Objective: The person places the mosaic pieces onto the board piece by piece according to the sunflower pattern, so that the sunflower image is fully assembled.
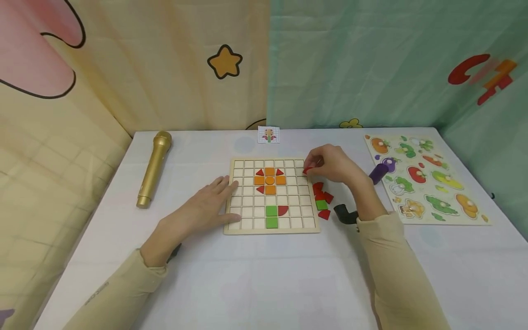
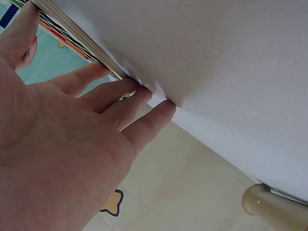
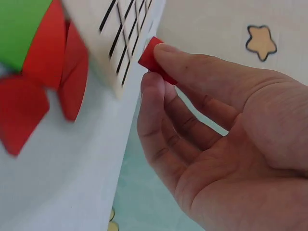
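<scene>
A square wooden grid board (image 1: 247,200) lies mid-table. Orange pieces and small red triangles (image 1: 260,189) form a cross in its upper half; two green squares (image 1: 271,222) and a red quarter-round piece (image 1: 283,211) sit lower down. My left hand (image 1: 206,204) rests on the board's left edge, fingers spread; the left wrist view shows its fingertips (image 2: 168,107) touching the cloth. Over the upper right corner, my right hand (image 1: 332,164) pinches a small red piece (image 3: 153,60) between thumb and fingers. Its full outline is partly hidden.
Loose red pieces (image 1: 324,214) and a green square (image 1: 321,205) lie right of the board. Behind it stands a small pattern card (image 1: 268,134). A gold microphone (image 1: 153,170) lies left, a vegetable puzzle board (image 1: 416,197) right.
</scene>
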`<state>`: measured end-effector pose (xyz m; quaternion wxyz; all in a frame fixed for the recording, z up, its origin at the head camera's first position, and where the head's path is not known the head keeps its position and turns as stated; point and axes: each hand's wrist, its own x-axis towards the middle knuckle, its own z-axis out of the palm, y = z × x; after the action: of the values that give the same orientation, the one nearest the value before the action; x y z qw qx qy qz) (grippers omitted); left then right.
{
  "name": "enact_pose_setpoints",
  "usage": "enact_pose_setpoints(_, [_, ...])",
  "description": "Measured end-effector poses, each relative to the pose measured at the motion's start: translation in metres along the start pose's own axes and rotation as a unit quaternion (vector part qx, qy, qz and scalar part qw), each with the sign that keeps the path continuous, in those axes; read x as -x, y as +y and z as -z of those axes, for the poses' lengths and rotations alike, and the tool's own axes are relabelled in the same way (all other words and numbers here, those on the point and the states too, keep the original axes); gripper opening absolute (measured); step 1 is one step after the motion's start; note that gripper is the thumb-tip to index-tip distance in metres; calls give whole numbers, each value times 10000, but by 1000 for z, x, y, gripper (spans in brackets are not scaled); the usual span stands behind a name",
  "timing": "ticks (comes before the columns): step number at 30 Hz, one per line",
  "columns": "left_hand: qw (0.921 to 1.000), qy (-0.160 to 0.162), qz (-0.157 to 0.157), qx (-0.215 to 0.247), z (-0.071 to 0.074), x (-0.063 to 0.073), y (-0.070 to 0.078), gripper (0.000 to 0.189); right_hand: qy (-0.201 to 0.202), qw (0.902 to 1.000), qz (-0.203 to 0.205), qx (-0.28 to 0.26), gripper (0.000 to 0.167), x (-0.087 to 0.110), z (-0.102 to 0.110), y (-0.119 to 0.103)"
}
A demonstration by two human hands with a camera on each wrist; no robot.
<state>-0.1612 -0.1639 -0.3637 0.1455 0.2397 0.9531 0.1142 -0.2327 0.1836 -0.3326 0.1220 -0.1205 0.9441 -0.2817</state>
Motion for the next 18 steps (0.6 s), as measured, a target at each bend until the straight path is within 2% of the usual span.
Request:
enact_pose_setpoints(5, [10000, -9, -2, 0, -1, 0, 0, 95, -316, 9989, 336, -104, 7, 7, -13, -20])
enact_pose_setpoints(9, [10000, -52, 26, -33, 0, -1, 1, 95, -641, 9952, 710, -183, 3, 14, -25, -28])
enact_pose_setpoints(14, [10000, -45, -25, -54, -1, -2, 0, 95, -783, 9900, 1135, -309, 4, 16, -36, -36])
enact_pose_setpoints(18, [10000, -21, -41, -46, -1, -3, 0, 94, -895, 9878, 1247, -260, 3, 15, -44, -38])
